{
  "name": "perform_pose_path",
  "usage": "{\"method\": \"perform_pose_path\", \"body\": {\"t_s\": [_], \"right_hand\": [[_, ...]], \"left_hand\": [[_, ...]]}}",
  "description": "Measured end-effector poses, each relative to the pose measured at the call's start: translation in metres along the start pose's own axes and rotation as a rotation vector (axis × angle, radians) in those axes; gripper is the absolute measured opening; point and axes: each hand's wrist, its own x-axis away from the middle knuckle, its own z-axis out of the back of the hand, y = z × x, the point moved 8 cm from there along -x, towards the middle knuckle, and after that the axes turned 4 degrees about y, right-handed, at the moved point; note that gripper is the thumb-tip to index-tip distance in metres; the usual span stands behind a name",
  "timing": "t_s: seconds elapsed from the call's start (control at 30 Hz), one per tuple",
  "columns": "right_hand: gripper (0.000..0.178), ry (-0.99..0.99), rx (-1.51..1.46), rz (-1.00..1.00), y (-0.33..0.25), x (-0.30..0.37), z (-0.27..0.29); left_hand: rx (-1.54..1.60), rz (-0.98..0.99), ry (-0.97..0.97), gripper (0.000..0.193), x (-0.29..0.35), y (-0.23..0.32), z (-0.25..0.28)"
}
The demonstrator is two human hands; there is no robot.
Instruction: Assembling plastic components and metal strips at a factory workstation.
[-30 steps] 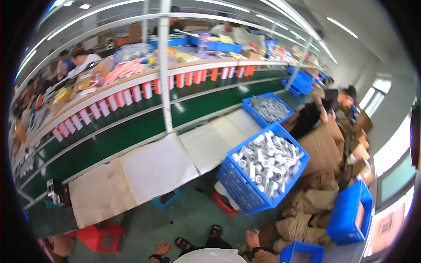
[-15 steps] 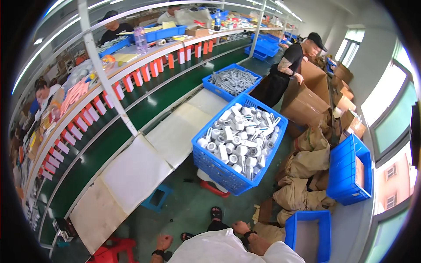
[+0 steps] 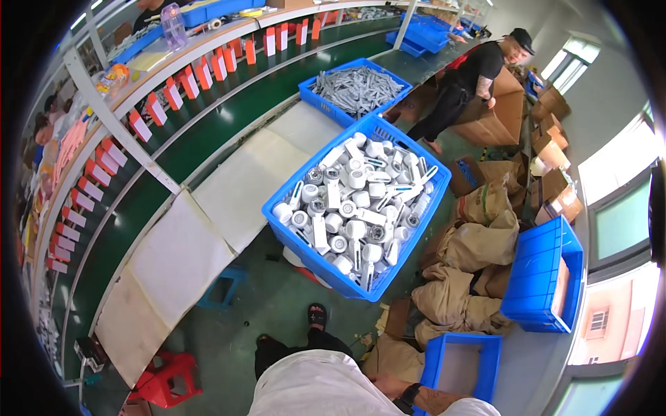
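My right hand (image 3: 387,384) is low at my side, beside my white shirt, with a dark watch on the wrist. Its fingers are mostly hidden, so their pose is unclear. Closest to that hand are a blue bin (image 3: 431,360) on the right and a tan sack (image 3: 392,362). My left hand is out of sight. In front of me stands a large blue plastic crate (image 3: 316,262), full of white plastic parts (image 3: 357,201) with round heads and handles. Neither hand touches it.
A blue tray (image 3: 312,99) of grey strips adjoins the crate. A paper-covered bench (image 3: 166,267) runs along the green conveyor (image 3: 139,187). A red stool (image 3: 166,381) stands at lower left. Sacks (image 3: 472,243) line the right. A co-worker (image 3: 479,73) stands by a cardboard carton (image 3: 506,107).
My left hand has left the view, and my right hand is now partly hidden by my shirt. The view has shifted, bringing the crate closer. The co-worker has changed posture beside the carton.
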Motion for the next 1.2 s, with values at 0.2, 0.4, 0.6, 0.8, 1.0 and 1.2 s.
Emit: {"method": "perform_pose_path", "body": {"t_s": [0.2,0.4,0.6,0.8,1.0,1.2], "right_hand": [[0.042,0.051,0.138,0.257,-0.05,0.023,0.016],[0.044,0.093,0.171,0.312,-0.095,0.033,0.002],[0.046,0.083,0.185,0.37,-0.073,0.001,-0.035],[0.044,-0.148,0.514,0.492,-0.149,-0.105,-0.015],[0.043,-0.33,0.74,0.588,-0.256,-0.18,-0.054],[0.042,-0.418,0.856,0.595,-0.325,-0.213,-0.085]], "left_hand": [[-0.05,-0.048,-0.09,0.029,0.006,0.008,-0.024],[-0.128,-0.137,-0.178,0.03,-0.008,0.002,-0.012],[-0.052,-0.095,-0.122,0.031,0.015,-0.042,-0.014],[0.211,0.062,0.159,0.032,0.03,-0.079,-0.037],[0.383,0.136,0.353,0.033,0.027,-0.124,-0.013],[0.483,0.152,0.409,0.034,-0.001,-0.201,-0.02]]}}
